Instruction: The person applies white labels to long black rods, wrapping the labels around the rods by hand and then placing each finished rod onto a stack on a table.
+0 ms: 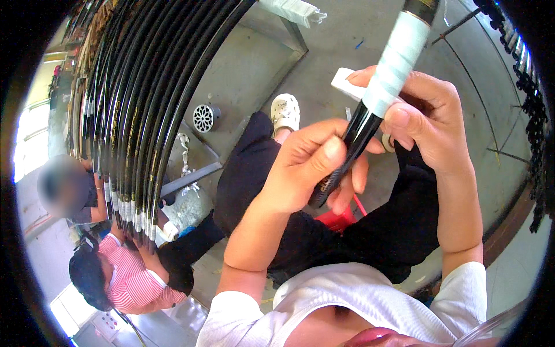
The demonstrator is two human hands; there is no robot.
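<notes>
A glossy black rod (358, 130) slants across in front of me, its lower end towards my lap and its upper end past the top edge. My left hand (306, 165) is closed around the rod's lower part, thumb lying along it. White tape (399, 61) wraps the rod in overlapping turns above that hand. Around the lower edge of this wrap my right hand (433, 113) is closed, thumb pressed near the rod. Its fingers also hold a small white tape roll (346, 84) beside the wrap. Some of its fingers are hidden behind the rod.
Many similar black rods (139, 115) stand in a dense row at my left, white bands near their lower ends. Beyond are a person in a striped shirt (136, 272) and another person. A white-wrapped bar (292, 10) juts in at the top. Dark rods (529, 98) line the right.
</notes>
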